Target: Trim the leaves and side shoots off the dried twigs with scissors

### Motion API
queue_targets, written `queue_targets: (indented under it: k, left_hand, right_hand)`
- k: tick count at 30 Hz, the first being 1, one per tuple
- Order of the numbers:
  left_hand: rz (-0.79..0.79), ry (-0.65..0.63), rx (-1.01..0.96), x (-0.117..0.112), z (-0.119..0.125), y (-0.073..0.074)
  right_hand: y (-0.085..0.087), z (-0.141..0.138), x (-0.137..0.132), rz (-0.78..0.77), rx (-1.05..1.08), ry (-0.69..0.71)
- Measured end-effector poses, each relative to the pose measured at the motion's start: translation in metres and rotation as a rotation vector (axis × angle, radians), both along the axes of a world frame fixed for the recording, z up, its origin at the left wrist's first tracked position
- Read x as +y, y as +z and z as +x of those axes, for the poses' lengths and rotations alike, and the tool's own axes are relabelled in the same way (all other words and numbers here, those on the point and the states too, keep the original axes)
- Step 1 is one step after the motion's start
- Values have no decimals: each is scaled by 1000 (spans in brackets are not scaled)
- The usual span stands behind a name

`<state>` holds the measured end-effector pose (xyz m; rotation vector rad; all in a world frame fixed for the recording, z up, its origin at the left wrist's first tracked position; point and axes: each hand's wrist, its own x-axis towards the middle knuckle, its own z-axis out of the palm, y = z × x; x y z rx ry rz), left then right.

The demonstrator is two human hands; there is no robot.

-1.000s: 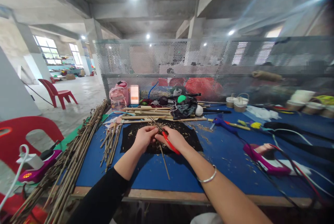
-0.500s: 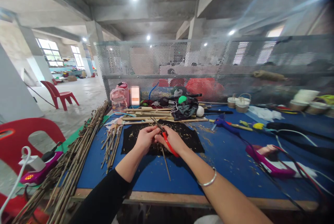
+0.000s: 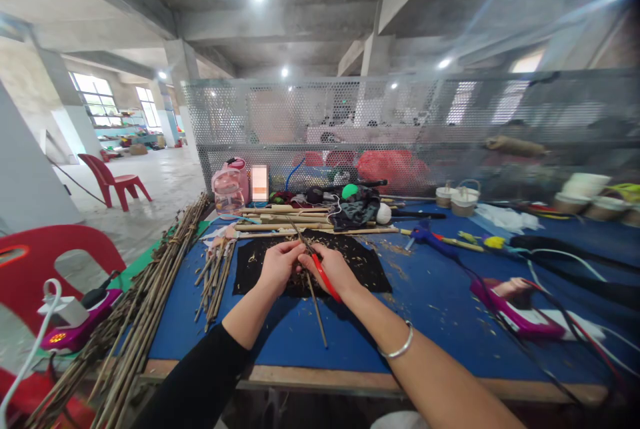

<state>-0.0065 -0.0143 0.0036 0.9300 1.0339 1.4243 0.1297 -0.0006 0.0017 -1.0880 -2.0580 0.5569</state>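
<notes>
Left grip (image 3: 281, 267): your thumb and fingers are pinched together on the twig (image 3: 319, 322), above the black cloth (image 3: 367, 267).
Right grip (image 3: 333, 267): your fingers are clamped around the red-handled scissors (image 3: 327, 280), just beside your left fingertips.
Twig: it slants out below your fingers, its lower end pointing towards you over the blue surface (image 3: 425, 322); your fingers hide its upper end.
Scissors: the blades point away from you and to the left, while the red handle lies along your right palm.
Black cloth: spread beneath you, strewn with pale shavings.
Short sticks (image 3: 216, 282): in a loose pile, just left of the cloth.
Long sticks (image 3: 160, 282): bundled along the left edge, reaching towards you.
Far side: bamboo poles (image 3: 280, 225) lie crosswise beyond the cloth, with a white yarn ball (image 3: 383, 213) near their right end.
Right side: a magenta power strip (image 3: 537, 325) with cables, well apart from your work.
</notes>
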Motion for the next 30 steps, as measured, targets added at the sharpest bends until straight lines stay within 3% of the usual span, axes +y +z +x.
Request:
queue_targets:
  k: [4,8,12,16,23,30]
  left_hand:
    - [-19,19,-1,1,-1,1]
    - [24,-31,-64,0,-2,2]
    - [90,-52,21,0,-2,1]
    - [90,-52,82,2,-3,-3]
    - [-55,-48,142,1,-2,-3]
    - [21,-105,135,0,-1,-1]
  right_hand:
    - [0,2,1,-6,-25,3]
    - [8,3,-3,-19,-161,-90]
    - [13,3,-6,-16,-266,-127]
    - [10,3,-3,-12,-254,-134]
    - [6,2,-3,-25,-243,-150]
    - [5,2,-3,1,-227,-141]
